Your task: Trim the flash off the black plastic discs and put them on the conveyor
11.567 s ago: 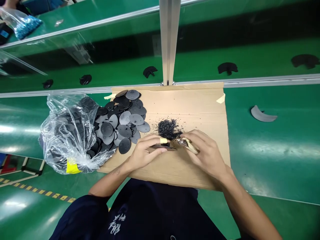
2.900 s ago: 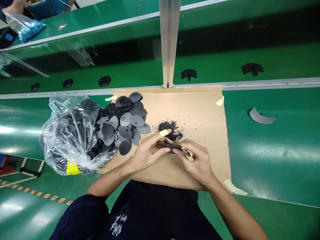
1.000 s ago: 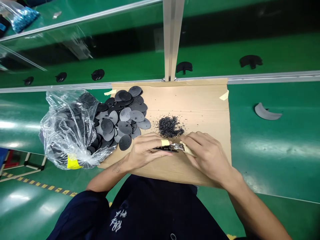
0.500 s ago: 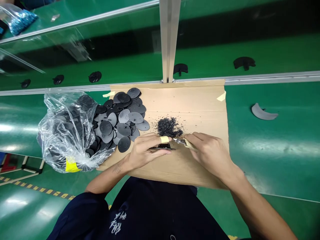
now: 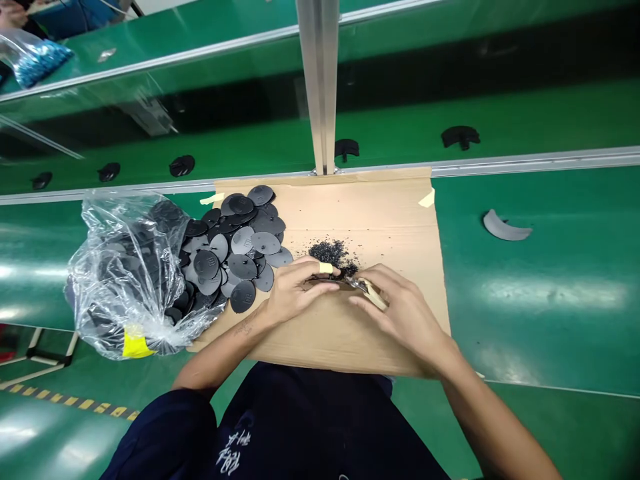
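Observation:
My left hand (image 5: 293, 293), with yellow tape around one finger, pinches a black oval plastic disc (image 5: 327, 281) seen nearly edge-on. In my right hand (image 5: 407, 307) are small cutting pliers (image 5: 374, 295) with pale handles. Their metal jaws are at the disc's right part, close to my left fingertips; whether they bite on it I cannot tell. Just behind the hands lies a heap of small black plastic bits (image 5: 327, 252) on a cardboard sheet (image 5: 320, 340). To the left spreads a pile of similar oval discs (image 5: 243, 267).
A clear plastic bag (image 5: 125, 280) full of black discs lies left of the pile. A metal post (image 5: 320, 87) rises behind the cardboard. One grey curved piece (image 5: 507, 227) lies on the green table at right. Several black pieces line the back, including a curved one (image 5: 461, 137).
The pliers' jaws have moved in to the disc, and the disc has tilted flatter. My right thumb has spread away from the handles. The whole view has shifted slightly.

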The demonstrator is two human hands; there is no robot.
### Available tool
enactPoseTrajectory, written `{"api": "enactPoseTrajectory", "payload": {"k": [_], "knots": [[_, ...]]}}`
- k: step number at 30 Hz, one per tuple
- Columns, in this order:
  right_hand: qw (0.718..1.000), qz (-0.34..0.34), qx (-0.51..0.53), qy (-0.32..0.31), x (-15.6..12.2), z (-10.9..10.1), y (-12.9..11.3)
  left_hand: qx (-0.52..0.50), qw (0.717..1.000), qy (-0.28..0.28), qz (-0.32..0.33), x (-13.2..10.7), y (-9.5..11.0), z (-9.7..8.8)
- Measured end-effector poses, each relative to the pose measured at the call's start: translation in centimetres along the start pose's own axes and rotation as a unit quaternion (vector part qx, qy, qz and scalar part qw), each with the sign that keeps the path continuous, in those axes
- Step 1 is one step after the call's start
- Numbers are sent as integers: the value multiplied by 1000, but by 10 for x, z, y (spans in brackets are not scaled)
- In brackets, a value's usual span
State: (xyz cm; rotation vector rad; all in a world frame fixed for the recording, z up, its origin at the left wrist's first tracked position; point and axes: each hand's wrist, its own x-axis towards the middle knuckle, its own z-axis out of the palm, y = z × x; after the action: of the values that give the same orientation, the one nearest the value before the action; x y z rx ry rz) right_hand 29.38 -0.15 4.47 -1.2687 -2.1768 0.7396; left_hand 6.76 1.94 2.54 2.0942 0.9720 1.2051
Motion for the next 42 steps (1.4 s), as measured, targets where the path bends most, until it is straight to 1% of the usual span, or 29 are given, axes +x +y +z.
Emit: {"api": "enactPoseTrajectory", "payload": {"k": [1,2,4,6,7,8,9,10,11,13,14,15,17,20,24,29,34,37,39,42], "knots": [[999,-23,9,23,1,4,-1,-3,1000,-5,7,0,0,-1],[998,-46,-8,44,1,7,-2,6,1000,-14,21,1,0,-2],[988,-91,-104,74,3,11,-7,74,994,-46,68,2,1,-6],[966,-137,-204,84,3,13,-13,185,972,-93,108,3,3,-9],[957,-156,-228,84,3,12,-16,235,958,-117,118,3,4,-10],[955,-174,-226,83,3,11,-19,268,946,-138,123,4,5,-11],[959,-185,-198,81,3,10,-21,279,940,-151,122,3,6,-11],[967,-188,-149,81,2,8,-22,267,943,-158,117,3,6,-12],[976,-181,-86,82,1,5,-22,239,952,-158,108,2,6,-12],[985,-142,24,95,-1,-1,-18,154,975,-136,82,-1,4,-13],[987,-117,47,103,-1,-4,-15,109,985,-120,66,-3,4,-14],[989,-94,44,109,-1,-6,-12,68,991,-106,52,-4,4,-15],[992,-71,-9,102,-1,-7,-5,3,996,-84,27,-6,6,-16],[992,-80,-78,65,2,-2,3,-43,997,-68,3,-6,10,-17],[986,-98,-122,58,4,3,4,-61,996,-59,-8,-6,13,-16],[978,-125,-158,61,6,3,3,-80,995,-57,-19,-8,13,-15],[966,-120,-221,61,5,2,-1,-103,993,-42,-34,-9,14,-12],[959,-123,-243,73,4,3,-3,-108,993,-35,-35,-10,15,-11],[959,-123,-243,81,3,4,-3,-109,993,-30,-32,-11,15,-10],[972,-122,-193,60,0,5,0,-100,994,-44,-28,-10,16,-12]]}}
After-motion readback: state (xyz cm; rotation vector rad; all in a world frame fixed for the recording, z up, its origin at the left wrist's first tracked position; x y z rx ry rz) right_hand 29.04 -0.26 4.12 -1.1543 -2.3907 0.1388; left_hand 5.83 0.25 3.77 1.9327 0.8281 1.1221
